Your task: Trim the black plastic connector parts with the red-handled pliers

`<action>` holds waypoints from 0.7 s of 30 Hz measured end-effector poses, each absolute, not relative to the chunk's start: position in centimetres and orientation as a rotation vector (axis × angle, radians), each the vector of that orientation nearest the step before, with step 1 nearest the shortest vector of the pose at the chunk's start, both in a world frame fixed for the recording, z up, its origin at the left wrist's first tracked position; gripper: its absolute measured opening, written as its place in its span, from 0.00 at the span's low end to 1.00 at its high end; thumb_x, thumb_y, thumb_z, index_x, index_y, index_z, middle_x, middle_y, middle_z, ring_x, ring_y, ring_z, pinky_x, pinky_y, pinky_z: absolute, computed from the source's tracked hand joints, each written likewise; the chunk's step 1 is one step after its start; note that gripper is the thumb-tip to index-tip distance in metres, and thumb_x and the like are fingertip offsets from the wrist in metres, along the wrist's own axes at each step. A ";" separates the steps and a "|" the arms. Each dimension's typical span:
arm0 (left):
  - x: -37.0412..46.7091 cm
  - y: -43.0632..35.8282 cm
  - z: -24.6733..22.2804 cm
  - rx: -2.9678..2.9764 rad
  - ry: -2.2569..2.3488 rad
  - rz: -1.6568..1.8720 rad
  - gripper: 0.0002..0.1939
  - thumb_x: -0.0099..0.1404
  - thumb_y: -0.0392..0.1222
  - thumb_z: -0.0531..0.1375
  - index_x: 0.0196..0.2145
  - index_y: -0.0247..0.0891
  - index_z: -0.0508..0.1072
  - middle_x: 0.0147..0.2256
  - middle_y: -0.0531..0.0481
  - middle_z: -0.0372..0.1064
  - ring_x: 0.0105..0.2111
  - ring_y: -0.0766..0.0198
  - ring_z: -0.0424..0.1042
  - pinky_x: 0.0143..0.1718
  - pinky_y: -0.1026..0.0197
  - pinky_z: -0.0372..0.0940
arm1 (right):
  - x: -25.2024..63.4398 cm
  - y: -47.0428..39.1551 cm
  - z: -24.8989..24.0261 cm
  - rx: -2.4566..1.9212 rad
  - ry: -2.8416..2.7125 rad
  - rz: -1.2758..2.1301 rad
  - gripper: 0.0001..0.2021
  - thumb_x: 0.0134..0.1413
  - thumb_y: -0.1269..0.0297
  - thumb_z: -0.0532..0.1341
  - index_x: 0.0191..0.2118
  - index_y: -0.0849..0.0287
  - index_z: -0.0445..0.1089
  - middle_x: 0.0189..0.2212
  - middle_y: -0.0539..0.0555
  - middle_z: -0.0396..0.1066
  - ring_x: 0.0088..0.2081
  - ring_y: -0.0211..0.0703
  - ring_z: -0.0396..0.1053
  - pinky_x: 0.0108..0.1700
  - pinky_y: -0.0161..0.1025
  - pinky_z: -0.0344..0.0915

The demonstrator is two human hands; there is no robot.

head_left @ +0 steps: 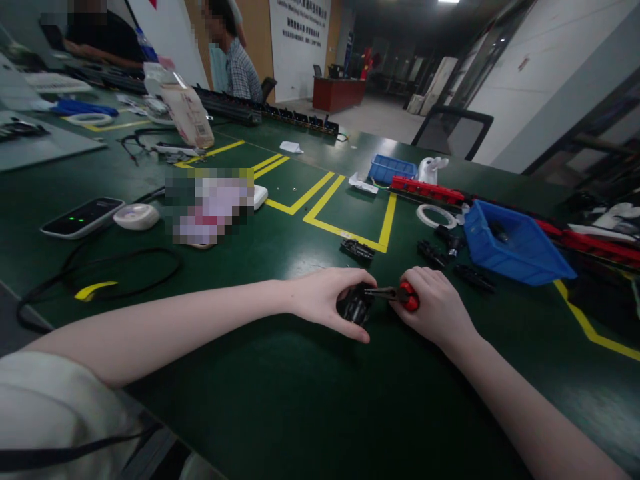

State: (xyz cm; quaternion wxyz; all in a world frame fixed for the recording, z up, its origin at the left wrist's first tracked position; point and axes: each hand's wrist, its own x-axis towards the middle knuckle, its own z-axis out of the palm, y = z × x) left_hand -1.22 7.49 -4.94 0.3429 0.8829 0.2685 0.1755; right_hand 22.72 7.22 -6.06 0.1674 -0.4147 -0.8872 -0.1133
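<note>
Between thumb and fingers, my left hand (327,300) grips a black plastic part (356,305) just above the green table. My right hand (435,303) is wrapped round the red handles of a pair of needle-nose pliers (410,296). The metal jaws point left and reach the upper right side of the black part; whether they pinch a piece of it is too small to tell. Beyond my hands another black part (357,249) lies on the table. Several more black pieces (431,253) lie past my right hand.
A blue bin (515,243) stands at the right, near a white ring (436,216) and a red strip (430,189). Farther back sits a smaller blue basket (393,169). At left lie a phone (215,210), a tape roll (136,217), a device (83,217) and cables. People sit behind.
</note>
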 end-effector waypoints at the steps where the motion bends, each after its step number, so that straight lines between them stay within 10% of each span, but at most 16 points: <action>1: -1.3 7.5 -5.0 2.305 0.681 0.490 0.35 0.51 0.59 0.65 0.51 0.37 0.62 0.41 0.46 0.65 0.33 0.62 0.66 0.31 0.63 0.61 | 22.8 7.2 -6.1 -1.178 -2.518 -0.332 0.06 0.49 0.64 0.57 0.27 0.57 0.58 0.25 0.54 0.62 0.28 0.45 0.60 0.32 0.40 0.58; 21: -1.8 7.4 -5.0 2.386 0.534 0.491 0.40 0.55 0.55 0.65 0.61 0.42 0.54 0.54 0.42 0.57 0.49 0.53 0.64 0.45 0.55 0.64 | 22.8 7.5 -6.3 -1.162 -2.529 -0.375 0.04 0.50 0.67 0.56 0.27 0.58 0.59 0.26 0.54 0.63 0.28 0.43 0.59 0.31 0.40 0.57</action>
